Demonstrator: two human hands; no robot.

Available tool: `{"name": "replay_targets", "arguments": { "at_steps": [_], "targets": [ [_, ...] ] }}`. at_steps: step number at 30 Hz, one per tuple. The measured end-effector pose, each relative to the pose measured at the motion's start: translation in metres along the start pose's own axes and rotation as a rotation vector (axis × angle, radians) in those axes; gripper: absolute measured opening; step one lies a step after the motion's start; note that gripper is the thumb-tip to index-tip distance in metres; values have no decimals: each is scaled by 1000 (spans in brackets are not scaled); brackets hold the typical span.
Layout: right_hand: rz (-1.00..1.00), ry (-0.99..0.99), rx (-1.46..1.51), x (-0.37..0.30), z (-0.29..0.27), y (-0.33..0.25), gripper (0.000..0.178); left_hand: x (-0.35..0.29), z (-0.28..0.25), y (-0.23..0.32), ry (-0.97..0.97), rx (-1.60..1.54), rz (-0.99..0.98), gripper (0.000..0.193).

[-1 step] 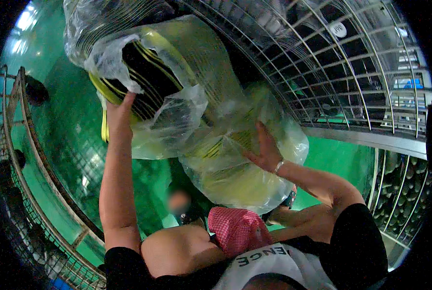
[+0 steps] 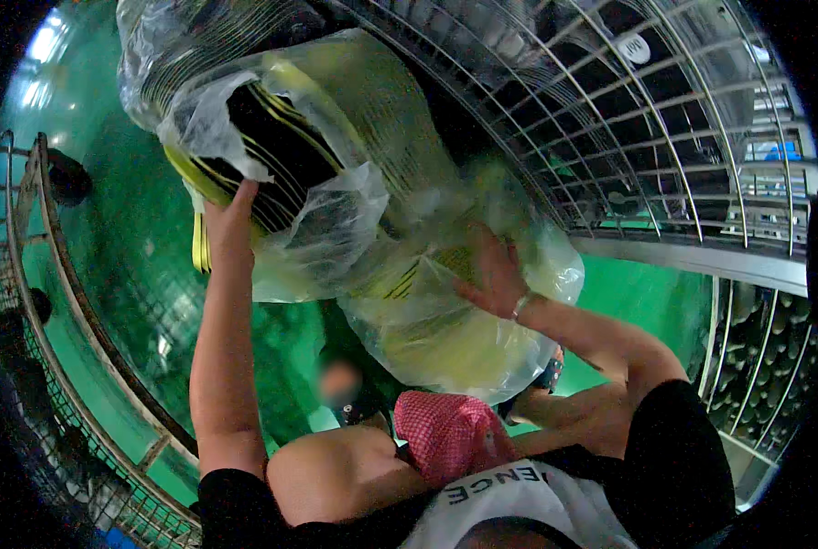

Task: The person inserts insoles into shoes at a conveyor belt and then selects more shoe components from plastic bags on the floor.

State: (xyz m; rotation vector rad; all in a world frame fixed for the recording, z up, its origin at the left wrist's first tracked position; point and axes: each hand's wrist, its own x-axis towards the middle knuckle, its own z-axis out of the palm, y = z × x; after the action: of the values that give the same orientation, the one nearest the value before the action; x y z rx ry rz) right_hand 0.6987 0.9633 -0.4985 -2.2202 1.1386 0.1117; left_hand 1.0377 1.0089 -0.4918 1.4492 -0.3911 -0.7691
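Observation:
A clear plastic bag [image 2: 400, 119] full of stacked black-and-yellow strip-like pieces lies in front of me. Through a torn hole near its left end, the black pieces with yellow edges [image 2: 281, 137] are exposed. My left hand [image 2: 230, 220] grips that end of the bag, thumb on top by the torn plastic and fingers hidden underneath. Nearer to me is another bulging part of clear plastic [image 2: 436, 339] with yellowish contents; whether it is a separate bag, I cannot tell. Against its upper right side my right hand [image 2: 496, 279] lies with fingers apart, slightly blurred.
A wire mesh cage [image 2: 647, 146] with dark wrapped goods rises at the far right. Stacked dark pieces sit behind a rack [image 2: 761, 366] on the right. Along the left curves a wire cart [image 2: 65, 274] over the green floor [image 2: 143, 238]. Another plastic bundle [image 2: 180, 46] lies at the far left.
My right hand has shifted slightly to the left over the plastic. The left hand keeps its hold, and the bag has hardly moved.

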Motion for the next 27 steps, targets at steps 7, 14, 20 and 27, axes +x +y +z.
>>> {"name": "replay_targets", "arguments": {
  "at_steps": [7,14,20,27],
  "targets": [
    [126,192,-123,68,50,-49,100,-19,9,-25,71,55,19,44],
    [283,94,276,122,5,-24,83,-28,29,-56,165,-37,-86,51],
    [0,98,82,96,15,-32,74,-73,7,-54,91,-23,-161,50],
    [325,-304,668,155,2,22,69,-49,23,7,109,181,135,43]
  ]
}}
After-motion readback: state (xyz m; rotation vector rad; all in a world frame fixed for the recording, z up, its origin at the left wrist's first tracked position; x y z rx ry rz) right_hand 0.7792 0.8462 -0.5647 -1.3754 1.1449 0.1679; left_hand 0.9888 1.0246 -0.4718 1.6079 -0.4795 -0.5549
